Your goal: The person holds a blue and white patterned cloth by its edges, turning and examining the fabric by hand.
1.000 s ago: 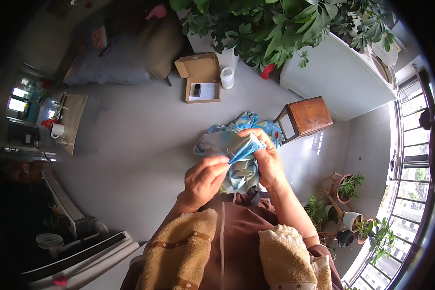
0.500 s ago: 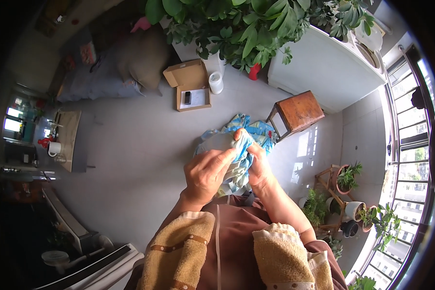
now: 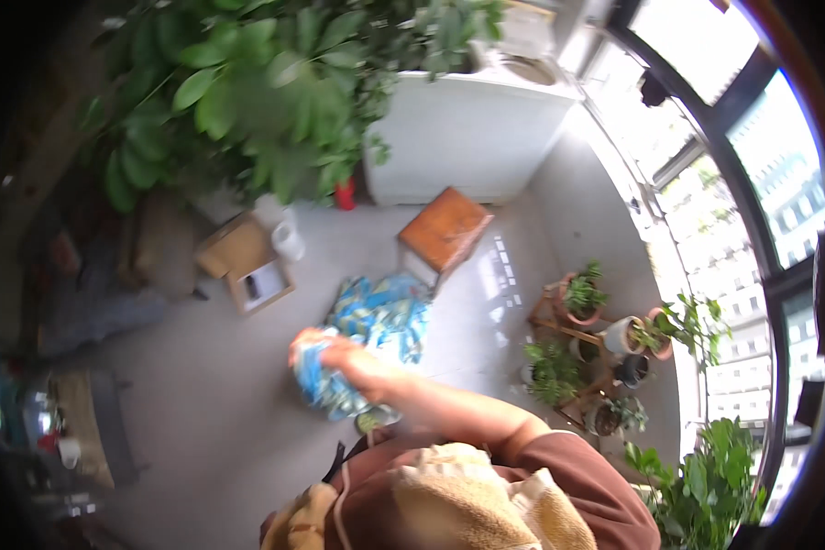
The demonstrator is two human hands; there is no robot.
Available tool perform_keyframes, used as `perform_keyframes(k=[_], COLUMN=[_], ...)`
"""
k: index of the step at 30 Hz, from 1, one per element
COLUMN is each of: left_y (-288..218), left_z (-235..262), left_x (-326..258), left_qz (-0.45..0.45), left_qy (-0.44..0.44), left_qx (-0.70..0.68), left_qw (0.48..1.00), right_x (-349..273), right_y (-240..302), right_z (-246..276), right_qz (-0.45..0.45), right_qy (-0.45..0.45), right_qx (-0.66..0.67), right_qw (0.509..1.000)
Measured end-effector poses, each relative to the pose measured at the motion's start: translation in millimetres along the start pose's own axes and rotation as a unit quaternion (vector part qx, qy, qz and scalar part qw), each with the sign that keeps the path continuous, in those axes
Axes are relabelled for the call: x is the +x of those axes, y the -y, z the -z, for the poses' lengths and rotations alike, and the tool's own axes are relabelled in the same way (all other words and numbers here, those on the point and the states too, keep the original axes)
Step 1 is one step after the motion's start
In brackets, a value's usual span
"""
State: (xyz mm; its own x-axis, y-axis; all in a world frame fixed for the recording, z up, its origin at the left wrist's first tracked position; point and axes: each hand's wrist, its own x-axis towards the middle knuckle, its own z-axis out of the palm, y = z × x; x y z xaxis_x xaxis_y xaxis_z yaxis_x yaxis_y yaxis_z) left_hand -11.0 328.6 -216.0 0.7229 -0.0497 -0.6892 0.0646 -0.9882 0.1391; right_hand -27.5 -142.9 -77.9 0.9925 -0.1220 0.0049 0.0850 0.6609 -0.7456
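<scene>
Right hand gripping the near-left end of a blue patterned cloth

Contact: the right hand's fingers are grasping a crumpled bunch of the cloth. Blur is masking the individual fingertips; exact finger placement cannot be told. The left hand is not showing, so whether it is released or clenched cannot be told.

Key relation: one fold is hanging on the body side of the right hand, while the wider part is spreading beyond it, up and to the right. The long axis, as far as the crumpling allows, is running from lower left to upper right. The join between the two parts is passing behind the hand and is hidden. The right forearm is reaching in from the right, crossing in front of the cloth's lower side. The right hand is plainly the nearer one, being in contact.

Surroundings: a wooden stool is standing just beyond the cloth's far right end; whether the two are touching cannot be told. An open cardboard box is lying beyond the hand to the upper left, a white container standing beside it. A wooden rack is holding potted plants well to the right.

Obstruction: the stool is bounding the far right side; the floor is showing to the hand's left.
</scene>
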Motion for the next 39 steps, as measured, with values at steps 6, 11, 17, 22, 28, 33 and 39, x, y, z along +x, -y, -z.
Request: perform_keyframes(k=[6,11,17,22,28,33,39], left_y=[-273.2,-316.6,-342.6,-380.8,-396.7,-386.8,-382.7], left_z=[52.4,38.5,50.5,60.6,96.4,134.6,160.9], left_x=[-64.8,-42.8,-38.2,-28.2,-34.5,-37.6,-52.9], left_qz=[-0.463,-0.444,-0.492,-0.593,-0.537,-0.52,-0.569], left_qy=[-0.318,-0.359,-0.215,-0.165,0.006,0.079,0.024], left_qx=[-0.293,-0.272,-0.421,-0.334,-0.461,-0.481,-0.456], left_qw=[0.774,0.775,0.73,0.714,0.706,0.702,0.684], right_x=[3.9,-6.2,-13.6,-12.7,-1.1,42.0,67.4], right_y=[-10.5,7.0,35.9,80.7,98.8,112.5,103.5], right_z=[-35.2,-30.7,-12.2,4.4,28.6,28.9,-19.7], right_qz=[-0.016,0.008,0.152,0.051,0.075,0.207,0.103], right_qy=[0.107,0.043,-0.025,-0.04,0.004,0.062,0.077], right_qx=[-0.116,-0.226,-0.402,-0.28,-0.227,-0.605,-0.393], right_qw=[0.987,0.973,0.902,0.958,0.971,0.767,0.91])
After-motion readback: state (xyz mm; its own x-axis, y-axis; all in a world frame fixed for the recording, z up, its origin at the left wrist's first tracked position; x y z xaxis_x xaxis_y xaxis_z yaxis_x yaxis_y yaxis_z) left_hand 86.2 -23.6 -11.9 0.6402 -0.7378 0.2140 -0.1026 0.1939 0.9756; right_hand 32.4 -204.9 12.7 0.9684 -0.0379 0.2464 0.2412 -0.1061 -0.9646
